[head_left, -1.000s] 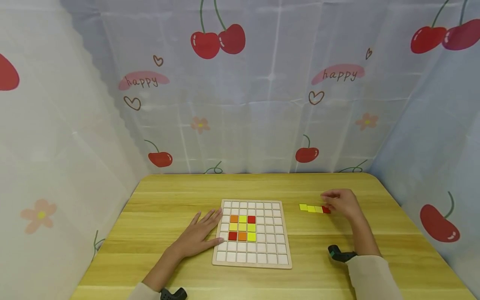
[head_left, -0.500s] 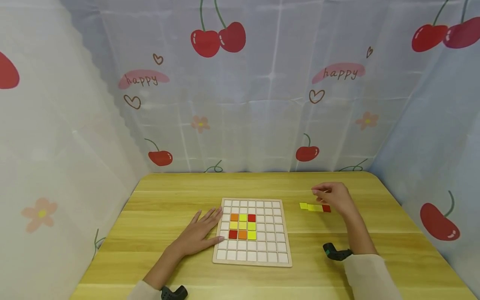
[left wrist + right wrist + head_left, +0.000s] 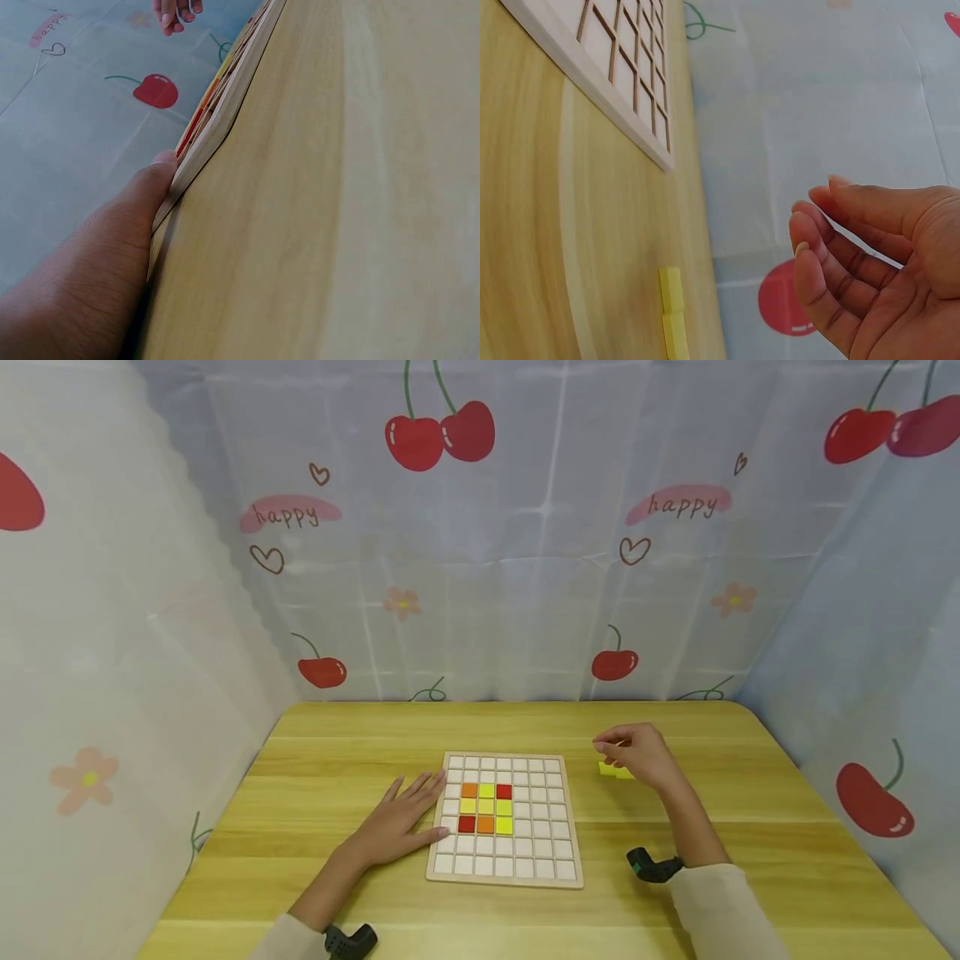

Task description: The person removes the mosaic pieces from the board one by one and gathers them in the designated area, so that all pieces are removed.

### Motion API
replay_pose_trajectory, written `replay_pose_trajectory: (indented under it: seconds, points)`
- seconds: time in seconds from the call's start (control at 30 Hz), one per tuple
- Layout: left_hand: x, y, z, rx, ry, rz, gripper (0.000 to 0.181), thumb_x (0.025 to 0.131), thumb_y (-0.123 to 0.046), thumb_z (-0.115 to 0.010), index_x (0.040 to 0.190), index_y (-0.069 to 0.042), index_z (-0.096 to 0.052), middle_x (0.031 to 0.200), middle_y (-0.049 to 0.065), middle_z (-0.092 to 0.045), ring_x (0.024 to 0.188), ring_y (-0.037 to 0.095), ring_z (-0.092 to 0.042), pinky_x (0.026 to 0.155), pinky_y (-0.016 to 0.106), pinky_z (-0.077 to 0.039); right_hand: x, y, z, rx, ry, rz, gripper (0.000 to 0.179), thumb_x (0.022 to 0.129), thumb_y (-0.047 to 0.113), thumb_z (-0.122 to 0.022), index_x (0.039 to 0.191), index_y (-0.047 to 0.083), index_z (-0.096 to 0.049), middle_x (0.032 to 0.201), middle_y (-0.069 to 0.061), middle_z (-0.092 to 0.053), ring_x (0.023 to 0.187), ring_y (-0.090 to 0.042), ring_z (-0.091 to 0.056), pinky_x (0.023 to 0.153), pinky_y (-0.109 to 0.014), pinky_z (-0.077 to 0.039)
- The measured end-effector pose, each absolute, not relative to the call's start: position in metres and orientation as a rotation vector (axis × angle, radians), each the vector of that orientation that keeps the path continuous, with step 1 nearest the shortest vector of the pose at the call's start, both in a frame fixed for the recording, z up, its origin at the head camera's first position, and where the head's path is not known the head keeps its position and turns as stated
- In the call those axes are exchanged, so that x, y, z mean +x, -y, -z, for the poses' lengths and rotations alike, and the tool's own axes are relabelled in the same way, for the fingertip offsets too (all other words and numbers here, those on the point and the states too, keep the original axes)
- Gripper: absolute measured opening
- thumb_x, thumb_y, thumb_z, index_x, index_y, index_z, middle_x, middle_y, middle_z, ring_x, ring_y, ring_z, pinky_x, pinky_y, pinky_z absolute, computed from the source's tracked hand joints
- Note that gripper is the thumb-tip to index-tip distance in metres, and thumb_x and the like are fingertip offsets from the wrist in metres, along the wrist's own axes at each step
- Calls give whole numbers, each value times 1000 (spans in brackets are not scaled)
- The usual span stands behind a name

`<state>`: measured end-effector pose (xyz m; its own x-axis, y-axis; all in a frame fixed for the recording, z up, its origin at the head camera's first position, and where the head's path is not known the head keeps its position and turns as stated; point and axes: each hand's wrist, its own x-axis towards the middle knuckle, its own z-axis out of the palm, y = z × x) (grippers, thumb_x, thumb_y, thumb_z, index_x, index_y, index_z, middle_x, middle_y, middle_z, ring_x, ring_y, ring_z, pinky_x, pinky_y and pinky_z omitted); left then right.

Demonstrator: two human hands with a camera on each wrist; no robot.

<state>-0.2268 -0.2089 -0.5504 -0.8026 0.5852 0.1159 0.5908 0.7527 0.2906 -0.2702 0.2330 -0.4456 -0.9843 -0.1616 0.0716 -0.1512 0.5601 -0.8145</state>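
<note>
A square wooden grid board (image 3: 504, 883) lies on the table in the head view. Its left-middle cells hold a block of orange, yellow and red square tiles (image 3: 486, 807). My left hand (image 3: 397, 822) rests flat at the board's left edge, fingers spread, its thumb touching the rim. Right of the board, my right hand (image 3: 637, 756) hovers above a short row of loose yellow tiles (image 3: 606, 768). Its fingers (image 3: 829, 296) are loosely bent, and I see nothing between them in the right wrist view. The hand hides the rest of the row.
The yellowish wooden table (image 3: 360, 727) runs back to a cherry-patterned curtain (image 3: 517, 610), which also encloses both sides. A dark device (image 3: 652, 866) sits at the right wrist, and a similar device (image 3: 351, 942) at the left wrist.
My right hand has moved left from the red end of the tile row, and it now covers the red tile in the head view. The left hand has stayed at the board's edge.
</note>
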Motion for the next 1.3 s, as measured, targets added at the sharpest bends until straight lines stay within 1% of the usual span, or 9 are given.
replay_pose_trajectory:
  seconds: [0.1,0.17,0.3,0.57,0.67,0.83,0.93,1.03,1.3]
  points:
    - [-228,209,552,-980,2923,492,88,99,-70,-40,164,-18,-14,170,-3,-12,156,22,-13,122,60,-3,-269,-224,448,-310,-2752,1433,24,98,15,-69,110,-5,-75,95,-21,-71,85,-42,-69,71,-49,-60]
    - [-228,209,552,-977,2925,487,88,99,-70,-40,165,-18,-14,170,-3,-11,156,21,-12,122,60,-3,-269,-218,450,-328,-2747,1427,23,98,15,-69,109,-4,-75,98,-22,-72,84,-41,-69,70,-49,-60]
    - [-228,209,553,-979,2928,488,88,99,-71,-40,165,-18,-13,170,-3,-11,156,20,-11,122,59,-3,-267,-208,454,-386,-2727,1430,21,97,12,-70,108,-4,-76,99,-18,-73,83,-41,-69,73,-50,-59]
    - [-228,209,551,-977,2926,495,88,99,-70,-40,164,-17,-14,169,-1,-14,156,22,-13,122,59,-2,-266,-191,460,-468,-2689,1429,16,95,8,-71,105,-3,-77,97,-12,-73,80,-39,-69,71,-36,-61]
    - [-228,208,551,-976,2929,494,88,99,-70,-40,164,-17,-14,169,-1,-13,156,22,-13,122,59,-2,-265,-184,463,-472,-2680,1425,15,95,9,-72,104,-3,-77,94,-9,-73,78,-37,-69,70,-36,-60]
    - [-228,208,551,-979,2931,498,88,99,-71,-40,164,-17,-14,170,-2,-13,156,21,-13,122,60,-2,-262,-173,467,-486,-2653,1411,14,94,8,-72,103,-2,-78,91,-7,-73,73,-34,-69,68,-40,-60]
    - [-227,208,550,-975,2936,491,88,99,-71,-39,164,-17,-13,170,-3,-12,156,21,-12,123,59,-1,-260,-166,467,-509,-2632,1408,15,94,7,-72,103,-3,-77,91,-8,-73,72,-34,-70,68,-37,-60]
    - [-227,208,549,-967,2944,493,89,99,-71,-39,164,-18,-13,170,-3,-11,156,21,-12,123,58,0,-259,-160,469,-529,-2623,1397,15,94,7,-72,104,-4,-77,90,-7,-73,73,-34,-70,65,-30,-58]
    - [-228,208,550,-967,2942,498,89,99,-71,-39,165,-17,-13,170,-2,-12,156,21,-11,123,58,-1,-258,-141,480,-521,-2634,1318,9,92,5,-73,99,1,-78,87,-5,-72,67,-24,-65,60,-29,-55]
